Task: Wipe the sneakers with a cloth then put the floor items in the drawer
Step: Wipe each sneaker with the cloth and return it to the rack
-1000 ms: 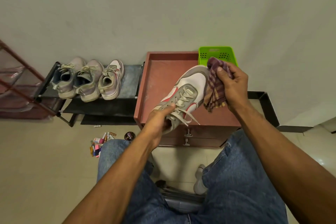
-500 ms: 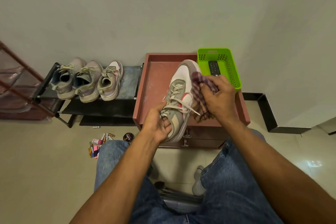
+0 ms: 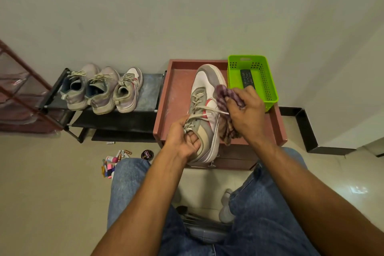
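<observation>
Sneaker (image 3: 204, 97) gripped by left hand (image 3: 182, 137); right hand (image 3: 245, 110) presses cloth (image 3: 223, 97).

Both bare forearms reach forward from the bottom of the view, above knees in blue denim. The left hand (image 3: 184, 139) lies palm up at the heel end of a grey, white and pink laced sneaker (image 3: 205, 110), its fingers curled into the shoe's opening and gripping it. The right hand (image 3: 245, 114) is turned back-up, fingers bent round a bunched purple checked cloth (image 3: 225, 110), which it presses against the sneaker's right side.
</observation>
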